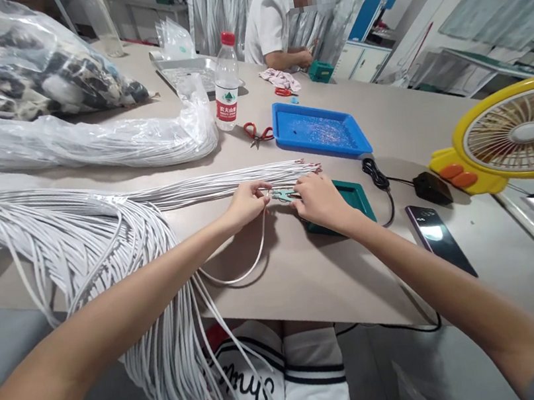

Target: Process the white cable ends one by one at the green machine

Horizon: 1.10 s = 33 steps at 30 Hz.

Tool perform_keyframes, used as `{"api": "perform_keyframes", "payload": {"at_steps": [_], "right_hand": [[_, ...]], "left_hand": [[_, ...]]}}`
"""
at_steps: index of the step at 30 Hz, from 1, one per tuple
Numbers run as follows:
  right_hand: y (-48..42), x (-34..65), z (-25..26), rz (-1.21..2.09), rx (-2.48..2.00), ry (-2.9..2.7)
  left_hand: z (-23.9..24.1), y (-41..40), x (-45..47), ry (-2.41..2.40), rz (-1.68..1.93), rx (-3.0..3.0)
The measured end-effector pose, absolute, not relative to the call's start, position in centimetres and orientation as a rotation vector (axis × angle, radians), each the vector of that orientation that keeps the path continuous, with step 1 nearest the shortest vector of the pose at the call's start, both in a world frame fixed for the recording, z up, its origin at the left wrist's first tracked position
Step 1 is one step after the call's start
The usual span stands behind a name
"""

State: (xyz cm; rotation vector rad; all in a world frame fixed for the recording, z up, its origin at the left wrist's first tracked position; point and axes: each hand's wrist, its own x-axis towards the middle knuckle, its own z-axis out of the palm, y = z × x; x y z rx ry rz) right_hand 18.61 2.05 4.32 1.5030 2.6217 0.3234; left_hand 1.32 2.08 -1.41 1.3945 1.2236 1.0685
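Observation:
My left hand (pixel 249 203) is closed, with thumb and fingers pinching the end of a white cable (pixel 252 270) that loops down below it. My right hand (pixel 321 200) is closed on a small teal tool (pixel 284 195), whose exact kind I cannot make out. The tool's near end is close to the left fingertips. Below and behind the right hand sits a green tray-like box (pixel 358 198), partly hidden by it. A row of white cables (pixel 205 186) with reddish ends lies just beyond both hands. A large bundle of white cables (pixel 118 249) hangs over the table edge at left.
A blue tray (pixel 287 131) with small scraps, red-handled scissors (pixel 258 132) and a bottle (pixel 226 86) stand farther back. At right are a phone (pixel 439 238), a black adapter (pixel 432 188) and a yellow fan (pixel 495 182). Bagged cables (pixel 128 140) lie left. A person (pixel 265 20) sits opposite.

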Motion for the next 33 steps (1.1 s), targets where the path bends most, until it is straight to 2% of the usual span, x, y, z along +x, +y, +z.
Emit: {"api": "perform_keyframes", "payload": {"at_steps": [22,27,33], "right_hand": [[2.2,18.6,4.5,0.164,1.487,2.65],[3.0,20.0,4.0,-0.021,1.612,2.706],[3.9,21.0,3.3,-0.032,1.729,2.741]], "left_hand": [[-0.8,2.0,1.2,1.252,1.008,1.317],[-0.7,1.9,1.1,1.259,1.006,1.354],[-0.8,2.0,0.8,1.279,0.979,1.408]]}}
